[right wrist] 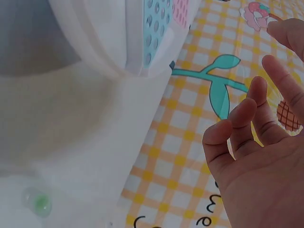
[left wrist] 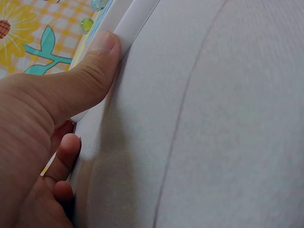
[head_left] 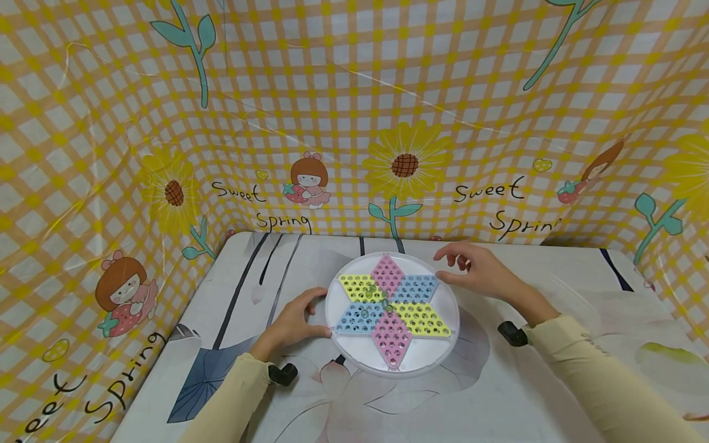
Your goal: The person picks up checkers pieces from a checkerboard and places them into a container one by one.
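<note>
A round white Chinese checkers board (head_left: 354, 357) lies on the table, its six-pointed star in pink, yellow and blue. Several clear greenish marbles (head_left: 364, 313) sit in holes left of and at the star's centre. My left hand (head_left: 296, 320) holds the board's left edge; in the left wrist view the thumb (left wrist: 97, 64) presses on the rim while the other fingers are partly hidden beyond it. Over the upper right rim hovers my right hand (head_left: 476, 271), fingers loosely bent. In the right wrist view nothing shows between the fingers (right wrist: 242, 114) of that hand.
A blurred clear-and-green marble (right wrist: 39, 202) lies apart from the board in the right wrist view. Yellow checked cloth (head_left: 343, 92) with flower prints walls the back and sides of the white patterned table (head_left: 554, 394). Dark wrist devices (head_left: 513, 333) stick out below both cuffs.
</note>
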The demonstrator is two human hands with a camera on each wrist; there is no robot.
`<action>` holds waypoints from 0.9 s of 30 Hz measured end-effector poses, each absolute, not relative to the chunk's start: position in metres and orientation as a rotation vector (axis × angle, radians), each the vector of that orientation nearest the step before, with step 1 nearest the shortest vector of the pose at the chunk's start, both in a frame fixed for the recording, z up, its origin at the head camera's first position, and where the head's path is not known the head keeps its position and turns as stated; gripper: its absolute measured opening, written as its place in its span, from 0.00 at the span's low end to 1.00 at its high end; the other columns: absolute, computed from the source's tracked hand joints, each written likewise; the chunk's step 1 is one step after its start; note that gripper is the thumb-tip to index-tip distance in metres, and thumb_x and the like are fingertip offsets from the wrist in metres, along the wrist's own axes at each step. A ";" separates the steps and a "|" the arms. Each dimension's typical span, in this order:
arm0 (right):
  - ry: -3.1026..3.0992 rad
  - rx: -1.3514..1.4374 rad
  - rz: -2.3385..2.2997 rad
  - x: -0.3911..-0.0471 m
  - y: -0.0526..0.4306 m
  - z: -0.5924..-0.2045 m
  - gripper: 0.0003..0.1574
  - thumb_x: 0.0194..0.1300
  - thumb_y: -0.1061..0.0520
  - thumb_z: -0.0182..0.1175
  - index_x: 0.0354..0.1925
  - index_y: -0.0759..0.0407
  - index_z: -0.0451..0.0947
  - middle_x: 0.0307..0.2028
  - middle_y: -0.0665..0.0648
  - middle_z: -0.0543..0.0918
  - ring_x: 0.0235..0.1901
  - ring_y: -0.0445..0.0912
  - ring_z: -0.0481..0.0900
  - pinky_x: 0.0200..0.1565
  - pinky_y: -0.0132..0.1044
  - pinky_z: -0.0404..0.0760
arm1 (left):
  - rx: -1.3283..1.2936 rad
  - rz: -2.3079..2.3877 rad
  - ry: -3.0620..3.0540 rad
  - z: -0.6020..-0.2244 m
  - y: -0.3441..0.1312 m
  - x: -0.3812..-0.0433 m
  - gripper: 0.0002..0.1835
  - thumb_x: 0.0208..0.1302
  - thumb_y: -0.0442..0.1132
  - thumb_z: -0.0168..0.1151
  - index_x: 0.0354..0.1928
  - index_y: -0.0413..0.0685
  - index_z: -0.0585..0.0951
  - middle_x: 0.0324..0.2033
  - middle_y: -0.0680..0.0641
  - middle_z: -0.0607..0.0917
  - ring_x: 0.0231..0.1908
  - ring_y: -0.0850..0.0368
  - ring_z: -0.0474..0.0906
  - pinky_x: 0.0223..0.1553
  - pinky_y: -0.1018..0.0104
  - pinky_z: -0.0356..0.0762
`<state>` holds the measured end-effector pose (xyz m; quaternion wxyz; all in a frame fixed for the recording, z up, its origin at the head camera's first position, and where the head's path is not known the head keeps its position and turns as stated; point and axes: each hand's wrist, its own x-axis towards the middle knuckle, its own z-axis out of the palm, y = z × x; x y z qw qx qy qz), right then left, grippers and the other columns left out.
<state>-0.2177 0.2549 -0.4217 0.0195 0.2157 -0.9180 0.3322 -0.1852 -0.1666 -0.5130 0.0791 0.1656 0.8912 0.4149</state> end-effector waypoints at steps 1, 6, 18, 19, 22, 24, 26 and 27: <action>-2.847 0.676 1.035 -0.218 0.253 -0.423 0.20 0.62 0.53 0.75 0.51 0.52 0.83 0.37 0.54 0.76 0.37 0.54 0.72 0.34 0.36 0.74 | 0.496 1.241 2.668 -0.513 -0.167 -0.185 0.48 0.46 0.43 0.86 0.71 0.52 0.72 0.39 0.49 0.75 0.42 0.54 0.69 0.47 0.58 0.66; -2.842 0.718 1.047 -0.220 0.243 -0.428 0.20 0.62 0.54 0.75 0.51 0.51 0.82 0.38 0.58 0.78 0.35 0.52 0.72 0.34 0.36 0.74 | 0.504 1.242 2.667 -0.513 -0.167 -0.186 0.48 0.46 0.43 0.86 0.71 0.52 0.72 0.40 0.49 0.76 0.42 0.54 0.70 0.47 0.58 0.66; -2.828 0.800 1.132 -0.219 0.221 -0.434 0.18 0.63 0.55 0.74 0.50 0.52 0.82 0.37 0.56 0.77 0.35 0.51 0.72 0.36 0.37 0.72 | 0.501 1.240 2.663 -0.512 -0.167 -0.186 0.48 0.46 0.43 0.86 0.71 0.52 0.72 0.41 0.48 0.76 0.42 0.54 0.69 0.46 0.58 0.66; -2.828 0.811 1.135 -0.219 0.218 -0.435 0.18 0.63 0.55 0.74 0.50 0.52 0.82 0.37 0.56 0.78 0.35 0.52 0.73 0.36 0.37 0.73 | 0.503 1.243 2.662 -0.512 -0.168 -0.186 0.48 0.46 0.43 0.86 0.71 0.52 0.72 0.41 0.48 0.76 0.42 0.54 0.69 0.47 0.58 0.66; -2.828 0.839 1.145 -0.218 0.211 -0.437 0.18 0.63 0.56 0.74 0.50 0.53 0.82 0.37 0.57 0.79 0.36 0.53 0.74 0.36 0.37 0.74 | 0.509 1.242 2.662 -0.513 -0.168 -0.186 0.48 0.47 0.43 0.85 0.71 0.51 0.72 0.41 0.48 0.76 0.42 0.54 0.70 0.47 0.58 0.66; -2.831 0.860 1.158 -0.217 0.206 -0.439 0.18 0.63 0.56 0.74 0.50 0.55 0.82 0.37 0.57 0.79 0.36 0.52 0.73 0.36 0.37 0.74 | 0.513 1.242 2.660 -0.514 -0.168 -0.186 0.48 0.47 0.43 0.85 0.71 0.51 0.72 0.42 0.48 0.76 0.42 0.54 0.70 0.48 0.57 0.66; -2.843 0.864 1.173 -0.216 0.203 -0.442 0.19 0.63 0.56 0.73 0.51 0.56 0.82 0.37 0.56 0.79 0.35 0.51 0.73 0.36 0.37 0.74 | 0.512 1.239 2.659 -0.514 -0.168 -0.186 0.48 0.47 0.44 0.85 0.71 0.51 0.72 0.42 0.49 0.76 0.42 0.54 0.70 0.48 0.57 0.66; -2.851 0.864 1.176 -0.216 0.201 -0.443 0.19 0.63 0.55 0.73 0.51 0.56 0.82 0.37 0.56 0.78 0.35 0.50 0.73 0.36 0.37 0.75 | 0.513 1.240 2.657 -0.514 -0.168 -0.186 0.48 0.47 0.44 0.85 0.72 0.51 0.71 0.42 0.49 0.76 0.42 0.54 0.70 0.48 0.57 0.66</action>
